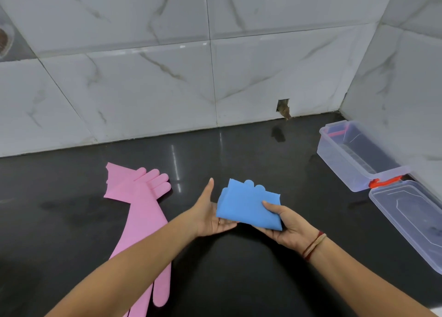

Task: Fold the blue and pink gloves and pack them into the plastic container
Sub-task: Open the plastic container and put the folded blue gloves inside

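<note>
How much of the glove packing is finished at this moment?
Done: the blue gloves are folded into a small packet. In hand: the right hand grips it, the left hand supports it. Left: the container is open and empty; the pink gloves lie unfolded.

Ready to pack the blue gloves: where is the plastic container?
Head view, far right: the open plastic container stands on the black counter by the tiled wall corner, beyond the right hand.

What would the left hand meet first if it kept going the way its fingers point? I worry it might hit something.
Likely nothing near: the left hand points across bare counter toward the tiled wall.
</note>
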